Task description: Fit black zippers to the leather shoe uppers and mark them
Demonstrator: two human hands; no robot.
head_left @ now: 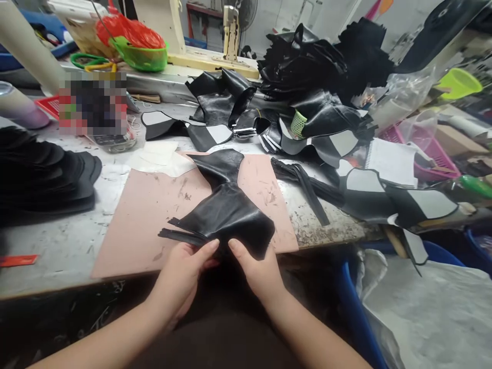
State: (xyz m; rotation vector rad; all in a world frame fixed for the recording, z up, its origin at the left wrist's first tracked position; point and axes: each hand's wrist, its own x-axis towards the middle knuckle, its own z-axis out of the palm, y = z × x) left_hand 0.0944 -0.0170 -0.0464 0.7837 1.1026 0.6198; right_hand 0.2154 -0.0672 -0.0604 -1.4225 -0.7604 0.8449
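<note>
A shiny black leather piece (234, 210) lies over a pink board (130, 220), its near edge reaching the table's front. My left hand (188, 266) pinches that edge between thumb and fingers, close to a black zipper strip (184, 236) that sticks out to the left. Just to its right, my right hand (255, 264) grips the same edge, thumb on top and fingers hidden underneath. Both thumbs point toward each other with a small gap between. More black zipper strips (307, 184) lie at the board's right.
Stacked black pieces (42, 174) stand at the left. Behind the board lie white paper pieces (161, 156) and black leather parts (223, 97). A spiral notebook (392, 161) and pink basket (434, 148) are at the right. Below the table edge stands a blue bin (353, 302).
</note>
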